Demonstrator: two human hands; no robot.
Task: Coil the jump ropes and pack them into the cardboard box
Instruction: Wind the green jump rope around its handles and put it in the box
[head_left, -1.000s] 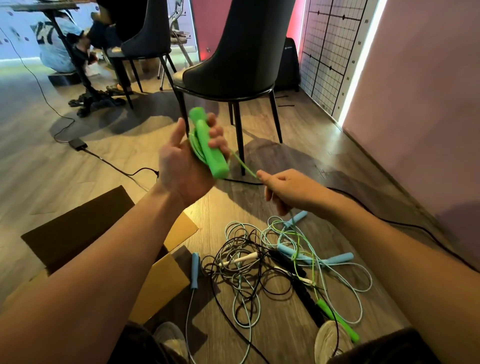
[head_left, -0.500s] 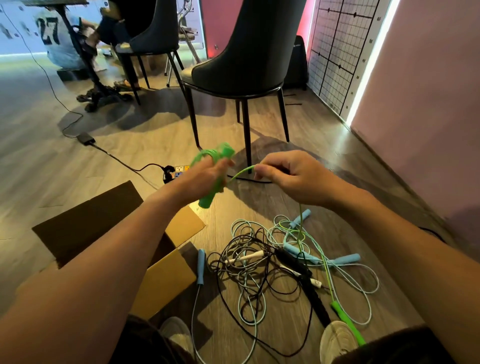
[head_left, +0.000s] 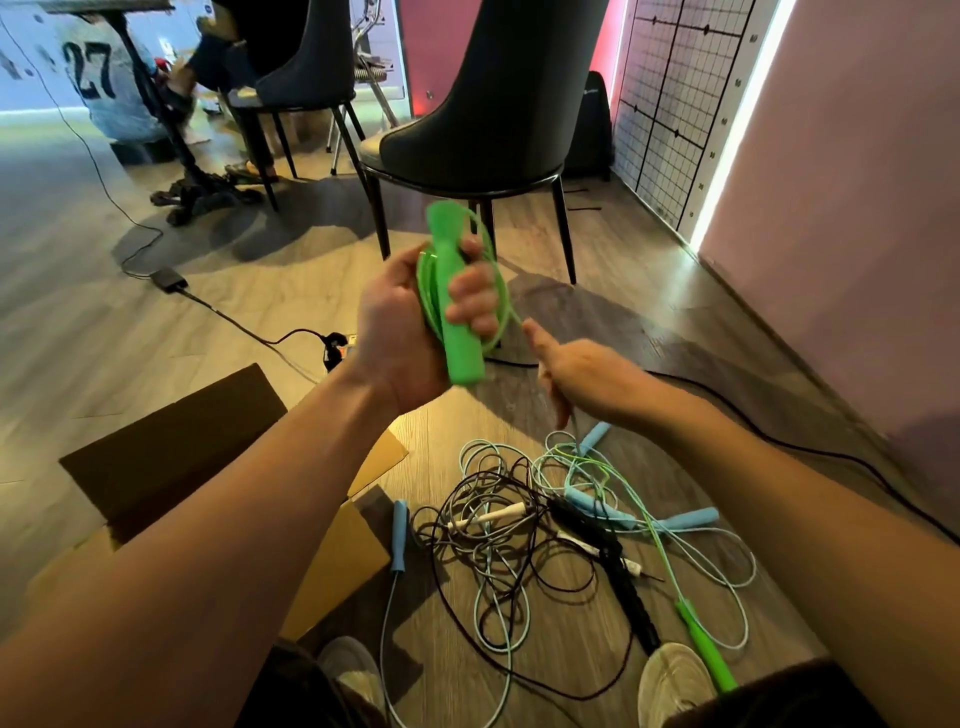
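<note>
At the left the cardboard box (head_left: 171, 457) is sitting open on the floor, flaps spread, with its inside mostly hidden behind the forearm. Just right of it and raised above the floor, the left hand (head_left: 400, 332) is gripping the green handle (head_left: 461, 356) upright. Its fingers (head_left: 470, 299) are curling tightly round both the handle and the loops of green rope (head_left: 501, 291) gathered against it.

The step in hand looks like winding that rope into a coil. To do it well, each new loop ought to be matching the ones already made, lying flat beside them rather than crossing, under a light, even pull so nothing is springing loose.

Further right, the right hand (head_left: 587, 374) is feeding the rope. Its fingers (head_left: 535, 335) are closing narrowly on the strand in what appears to be a pinch, though blur is softening the detail. Below it the strand is dropping into the tangle of ropes (head_left: 519, 525) on the floor, running among black and pale blue cords; a slow pull should be sliding it free without dragging them. At the far right the second green handle (head_left: 704, 644) is lying beside a shoe.
</note>
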